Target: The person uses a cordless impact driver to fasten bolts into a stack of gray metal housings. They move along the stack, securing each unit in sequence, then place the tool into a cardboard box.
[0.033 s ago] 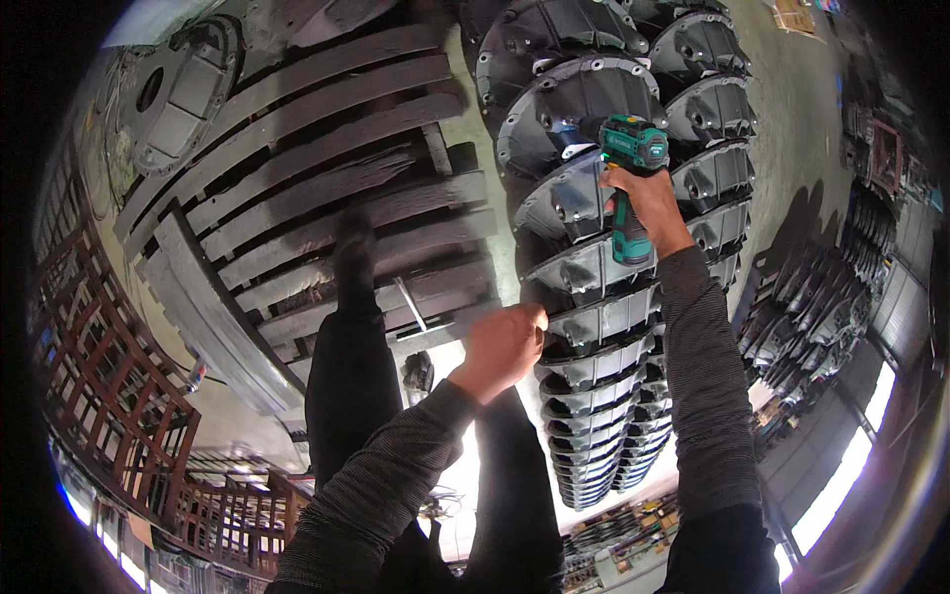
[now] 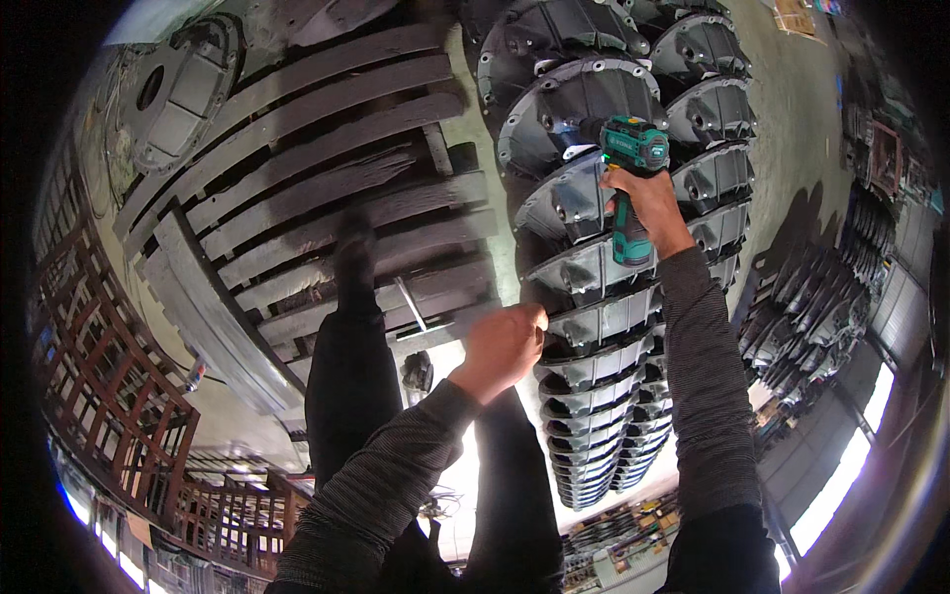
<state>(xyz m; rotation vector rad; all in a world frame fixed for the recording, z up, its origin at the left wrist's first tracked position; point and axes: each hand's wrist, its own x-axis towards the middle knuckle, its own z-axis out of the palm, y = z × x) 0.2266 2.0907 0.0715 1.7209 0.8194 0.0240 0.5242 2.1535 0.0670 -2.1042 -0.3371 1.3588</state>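
Note:
My right hand (image 2: 648,203) is wrapped round the grip of a green and black cordless drill (image 2: 633,148). The drill's dark nose points left, over one of the dark, rounded metal housings (image 2: 584,99) with bolt holes along the rim. Whether its tip touches the metal I cannot make out. Lower and to the left, my left hand (image 2: 500,348) is closed in a fist beside the near row of housings. Anything inside those fingers is hidden. A thin light rod (image 2: 411,303) slants at the pallet's edge near my left hand.
A dark slatted wooden pallet (image 2: 346,183) lies left of the housings, my foot on it. A second row of housings (image 2: 711,109) runs along the right. One flat cover (image 2: 183,104) rests at the far left; brown metal racks (image 2: 109,366) stand at the left. More stacked parts (image 2: 816,312) lie right.

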